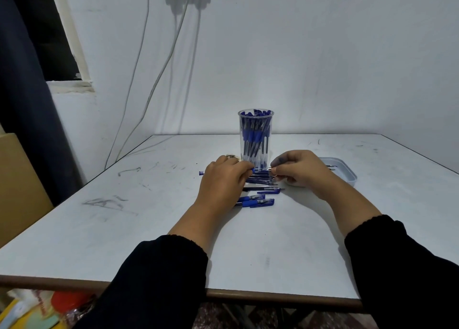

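Note:
A clear tall cup (255, 139) full of blue pens stands upright on the white table (154, 229). In front of it my left hand (223, 182) and my right hand (298, 168) together hold one blue pen (260, 170), each pinching one end. Under it lie several loose pens and pen parts (260, 179). Closer to me lie blue pens and caps (258, 200). A small blue cap (201, 172) lies just left of my left hand.
A shallow white tray (345, 170) with a few thin parts sits right of my right hand. Cables hang down the wall behind the table. A cardboard sheet leans at the far left. Bags lie under the table's front left edge.

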{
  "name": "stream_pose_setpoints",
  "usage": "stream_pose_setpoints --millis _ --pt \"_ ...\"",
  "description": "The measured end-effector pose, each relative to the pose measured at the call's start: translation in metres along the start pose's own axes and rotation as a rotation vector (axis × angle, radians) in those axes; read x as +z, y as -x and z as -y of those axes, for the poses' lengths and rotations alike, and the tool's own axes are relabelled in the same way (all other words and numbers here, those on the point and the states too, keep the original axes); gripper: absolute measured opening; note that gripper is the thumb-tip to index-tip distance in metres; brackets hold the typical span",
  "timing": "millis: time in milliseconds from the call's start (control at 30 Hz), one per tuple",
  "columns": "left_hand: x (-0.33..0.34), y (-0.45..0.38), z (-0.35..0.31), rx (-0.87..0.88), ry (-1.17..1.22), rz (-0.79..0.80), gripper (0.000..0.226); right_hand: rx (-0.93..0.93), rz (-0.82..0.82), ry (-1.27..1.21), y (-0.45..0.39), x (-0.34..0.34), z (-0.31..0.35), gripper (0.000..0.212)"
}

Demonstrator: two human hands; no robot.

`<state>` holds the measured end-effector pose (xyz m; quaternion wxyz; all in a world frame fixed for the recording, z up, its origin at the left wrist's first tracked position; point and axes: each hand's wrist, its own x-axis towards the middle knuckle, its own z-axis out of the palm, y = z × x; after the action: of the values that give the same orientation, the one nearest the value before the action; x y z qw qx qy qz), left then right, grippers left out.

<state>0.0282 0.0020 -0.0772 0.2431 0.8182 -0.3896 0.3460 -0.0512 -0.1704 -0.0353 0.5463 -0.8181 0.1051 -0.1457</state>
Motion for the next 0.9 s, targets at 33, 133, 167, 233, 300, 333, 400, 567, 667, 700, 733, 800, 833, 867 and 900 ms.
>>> stream_pose_setpoints --millis 33,133,167,233,300,333,400,567,667,700,733,800,833,867,900 --pt "0.0 0.0 0.0 0.003 -0.001 0.001 0.015 -0.001 0.016 -0.011 0.0 0.001 0.0 0.009" --pt "0.001 0.0 0.0 0.013 0.004 -0.005 0.015 -0.01 0.056 -0.04 0.0 0.004 -0.001 0.009" --pt "0.001 -0.001 0.0 0.016 0.006 0.0 0.016 -0.012 0.066 -0.051 0.0 0.005 -0.001 0.01" --pt "0.002 -0.001 0.001 0.034 0.003 0.002 0.016 -0.022 0.086 -0.058 0.001 0.008 0.0 0.009" --pt "0.002 -0.001 0.001 0.046 0.004 -0.005 0.017 -0.034 0.1 -0.064 0.001 0.01 0.0 0.006" --pt "0.002 -0.001 0.001 0.044 0.009 -0.006 0.017 -0.034 0.103 -0.067 0.001 0.011 0.0 0.005" --pt "0.002 -0.001 0.001 0.043 0.019 -0.006 0.019 -0.021 0.101 -0.052 0.0 0.012 -0.001 0.006" --pt "0.002 -0.001 0.0 0.06 0.04 -0.016 0.021 0.018 0.097 -0.007 0.001 0.015 0.001 0.032" --pt "0.001 0.0 -0.001 0.057 0.042 -0.01 0.022 0.014 0.088 0.013 0.001 0.016 0.001 0.04" --pt "0.001 0.0 -0.001 0.058 0.042 -0.008 0.022 0.011 0.091 0.006 0.001 0.016 0.001 0.038" --pt "0.0 0.0 -0.001 0.058 0.043 -0.008 0.022 0.009 0.099 -0.006 0.001 0.015 0.001 0.033" --pt "0.0 0.0 -0.001 0.053 0.048 -0.006 0.022 -0.004 0.119 -0.025 0.001 0.014 0.001 0.016" --pt "0.0 0.0 -0.001 0.052 0.045 -0.003 0.021 -0.011 0.12 -0.025 0.001 0.014 0.001 0.009" --pt "0.0 0.0 -0.001 0.052 0.041 0.0 0.021 -0.018 0.117 -0.017 0.0 0.014 0.001 0.006" --pt "0.0 0.0 -0.002 0.054 0.042 0.0 0.021 -0.022 0.114 -0.006 0.0 0.014 0.001 0.006"
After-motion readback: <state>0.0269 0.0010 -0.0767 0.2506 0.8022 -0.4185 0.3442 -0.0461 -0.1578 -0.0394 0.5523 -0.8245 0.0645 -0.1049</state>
